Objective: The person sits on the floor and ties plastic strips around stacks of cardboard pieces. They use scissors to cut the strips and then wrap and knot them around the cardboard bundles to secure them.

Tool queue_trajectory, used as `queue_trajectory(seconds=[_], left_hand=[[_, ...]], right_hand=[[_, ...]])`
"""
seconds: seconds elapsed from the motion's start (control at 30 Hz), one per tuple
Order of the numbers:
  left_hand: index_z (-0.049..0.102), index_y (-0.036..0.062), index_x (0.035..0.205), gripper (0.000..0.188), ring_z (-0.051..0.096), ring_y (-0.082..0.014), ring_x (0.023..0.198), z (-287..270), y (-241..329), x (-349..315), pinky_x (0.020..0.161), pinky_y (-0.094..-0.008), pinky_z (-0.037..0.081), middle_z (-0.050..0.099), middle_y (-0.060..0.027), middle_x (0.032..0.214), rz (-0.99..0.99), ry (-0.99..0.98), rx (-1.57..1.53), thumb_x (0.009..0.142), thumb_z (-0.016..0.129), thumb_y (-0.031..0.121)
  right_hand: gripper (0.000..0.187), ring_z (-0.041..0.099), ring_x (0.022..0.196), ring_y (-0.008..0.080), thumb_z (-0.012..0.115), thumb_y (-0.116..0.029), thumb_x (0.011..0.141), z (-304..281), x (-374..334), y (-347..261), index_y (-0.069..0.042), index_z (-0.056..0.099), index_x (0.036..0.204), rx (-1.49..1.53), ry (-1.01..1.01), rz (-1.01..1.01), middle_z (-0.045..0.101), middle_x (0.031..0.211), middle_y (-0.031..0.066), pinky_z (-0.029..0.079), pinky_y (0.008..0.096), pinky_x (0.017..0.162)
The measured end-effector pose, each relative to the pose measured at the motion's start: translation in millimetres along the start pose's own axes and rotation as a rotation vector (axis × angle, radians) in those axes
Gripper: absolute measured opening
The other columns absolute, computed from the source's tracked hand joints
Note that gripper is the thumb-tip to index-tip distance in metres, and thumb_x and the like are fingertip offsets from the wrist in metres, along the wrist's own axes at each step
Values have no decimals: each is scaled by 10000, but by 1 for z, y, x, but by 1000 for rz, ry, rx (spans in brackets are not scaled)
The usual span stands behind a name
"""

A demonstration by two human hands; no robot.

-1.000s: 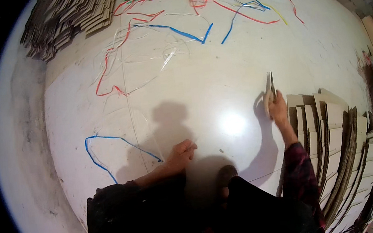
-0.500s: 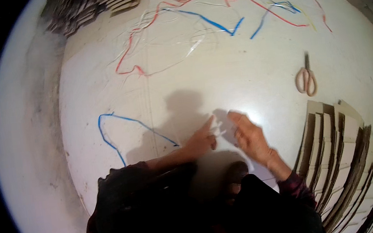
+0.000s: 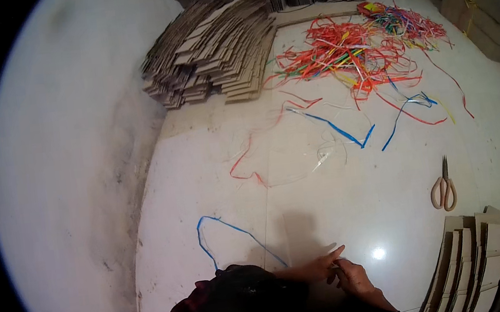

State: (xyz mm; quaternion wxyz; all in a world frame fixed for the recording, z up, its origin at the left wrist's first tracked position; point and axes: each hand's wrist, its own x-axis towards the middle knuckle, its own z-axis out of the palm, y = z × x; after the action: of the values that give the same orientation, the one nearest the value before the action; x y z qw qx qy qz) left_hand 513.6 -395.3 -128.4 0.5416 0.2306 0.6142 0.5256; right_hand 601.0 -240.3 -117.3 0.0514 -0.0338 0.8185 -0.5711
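Note:
My left hand and my right hand meet low in the picture, close in front of my body. The left index finger points out to the right, while its other fingers are partly covered. Curled fingers of the right hand touch or overlap the left hand's fingertips; whatever is between them is too small to make out. Nearest to the hands on the left, a bent blue plastic strap lies on the floor. To the right rests a pair of scissors with pale handles, its blades pointing away from me.
Folded cardboard sheets stand at the lower right. A leaning cardboard stack fills the far left beside the white wall. A tangled heap of mostly red straps lies far off, with a loose blue strap nearer.
The view has tilted up and turned left, so the floor things sit lower and further right, and more of the far stacks shows. My hands, apart before, have come together.

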Motion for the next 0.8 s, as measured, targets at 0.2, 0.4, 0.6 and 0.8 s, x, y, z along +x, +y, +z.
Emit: queue_trajectory(seconds=[0.2,0.4,0.6,0.8], left_hand=[[106,8,1472,691,582,-189,708,-3,-10,0,657,-310,486,607,-124,786,148,142,209,887,473,18],[578,-6,1108,339,561,-359,1010,-29,-7,-40,893,-406,451,583,-210,1111,-121,328,588,792,534,109],[611,22,961,224,606,-339,812,-88,-60,-212,715,-431,487,621,-198,854,-348,638,619,760,512,2],[617,32,899,139,582,-139,604,-58,-137,-376,524,-289,501,590,-62,738,-647,961,168,778,557,-4]], right_hand=[[108,568,551,253,434,10,894,-8,6,-7,-4,538,866,0,91,-165,618,670,118,472,342,536],[79,486,588,187,460,-11,911,-38,19,5,-7,539,920,-9,213,141,495,643,154,436,315,554],[83,463,561,153,484,28,891,-70,60,62,-26,528,936,-312,209,8,470,629,134,402,276,521],[54,542,580,230,479,-7,892,-75,92,96,-44,516,905,-624,-1,45,552,679,162,470,344,560]])
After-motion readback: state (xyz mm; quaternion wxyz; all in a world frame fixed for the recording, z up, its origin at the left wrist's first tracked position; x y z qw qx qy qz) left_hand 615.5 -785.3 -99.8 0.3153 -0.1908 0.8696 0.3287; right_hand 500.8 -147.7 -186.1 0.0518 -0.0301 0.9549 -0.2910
